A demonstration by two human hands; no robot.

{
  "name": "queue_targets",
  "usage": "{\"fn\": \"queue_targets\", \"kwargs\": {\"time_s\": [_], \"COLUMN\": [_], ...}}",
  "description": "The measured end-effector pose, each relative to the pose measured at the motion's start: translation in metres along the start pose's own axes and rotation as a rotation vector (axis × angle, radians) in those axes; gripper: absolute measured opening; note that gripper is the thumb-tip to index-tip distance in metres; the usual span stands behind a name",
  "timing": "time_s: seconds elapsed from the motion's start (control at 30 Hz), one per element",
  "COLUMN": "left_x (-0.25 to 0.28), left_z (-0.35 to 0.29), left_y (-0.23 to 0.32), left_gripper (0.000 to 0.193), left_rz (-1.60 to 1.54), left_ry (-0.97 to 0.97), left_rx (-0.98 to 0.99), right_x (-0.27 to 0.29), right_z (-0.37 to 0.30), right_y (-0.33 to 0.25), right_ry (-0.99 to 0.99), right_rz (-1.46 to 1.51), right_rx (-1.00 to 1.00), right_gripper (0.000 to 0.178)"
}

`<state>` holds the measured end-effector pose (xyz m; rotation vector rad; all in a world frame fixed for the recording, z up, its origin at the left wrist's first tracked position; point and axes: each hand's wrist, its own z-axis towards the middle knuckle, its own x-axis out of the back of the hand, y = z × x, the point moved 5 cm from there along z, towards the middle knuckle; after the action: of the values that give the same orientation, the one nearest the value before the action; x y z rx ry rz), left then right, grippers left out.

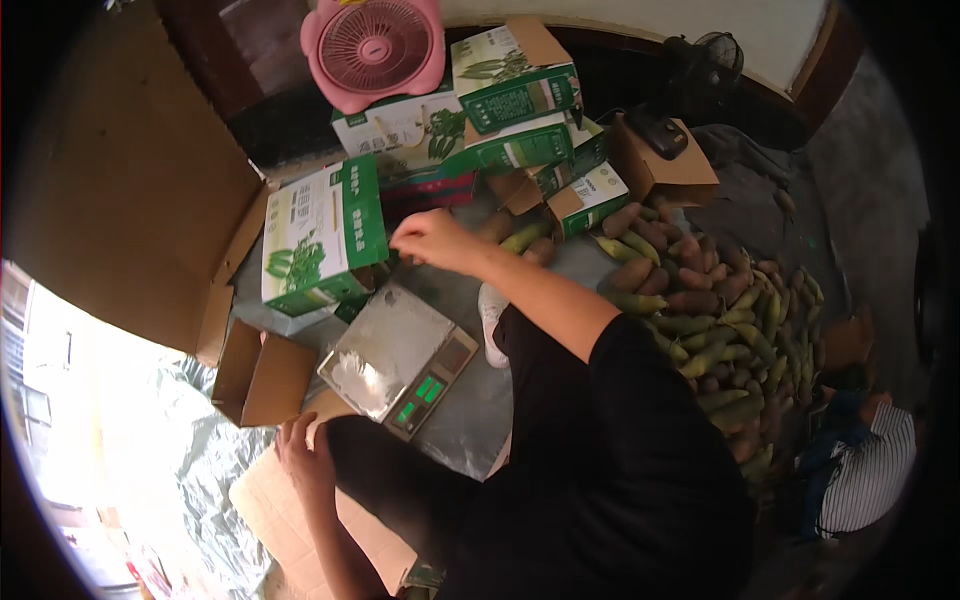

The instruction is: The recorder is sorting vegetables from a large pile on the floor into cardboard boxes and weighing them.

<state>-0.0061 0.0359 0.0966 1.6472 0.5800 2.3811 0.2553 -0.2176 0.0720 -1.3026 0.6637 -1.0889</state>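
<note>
My right hand (437,241) reaches across to the near right corner of a white and green carton (322,232) printed with vegetables. Its fingers are bent together, and whatever they may pinch is too small to make out. Below it lies a digital scale (395,350) with a bare metal pan and lit green displays. My left hand (305,458) hangs beside my bent knee, near an open brown cardboard box (264,375). Its fingers are loosely apart with nothing visible in them.
Green and reddish radishes (720,320) lie in a large heap at right. A pink fan (375,50) stands on stacked cartons (515,85) at the back. A dark fan (705,70) and an open brown carton (665,165) are behind the heap. A person in a striped top (870,470) is at far right.
</note>
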Motion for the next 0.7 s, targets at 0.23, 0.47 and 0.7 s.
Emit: {"fn": "queue_targets", "kwargs": {"time_s": [0.23, 0.47, 0.7], "left_x": [-0.04, -0.044, -0.051], "left_z": [0.026, 0.037, 0.049], "left_y": [0.011, 0.011, 0.011], "left_gripper": [0.014, 0.013, 0.012], "left_rz": [0.164, 0.203, 0.184], "left_ry": [-0.175, -0.225, -0.241], "left_rx": [0.002, 0.027, 0.02], "right_x": [0.217, 0.326, 0.418], "right_z": [0.003, 0.038, 0.063], "right_y": [0.085, 0.068, 0.059], "right_ry": [0.562, 0.9, 1.034], "right_rz": [-0.34, -0.553, -0.427], "right_rx": [-0.178, -0.184, -0.196], "right_gripper": [0.029, 0.048, 0.067]}}
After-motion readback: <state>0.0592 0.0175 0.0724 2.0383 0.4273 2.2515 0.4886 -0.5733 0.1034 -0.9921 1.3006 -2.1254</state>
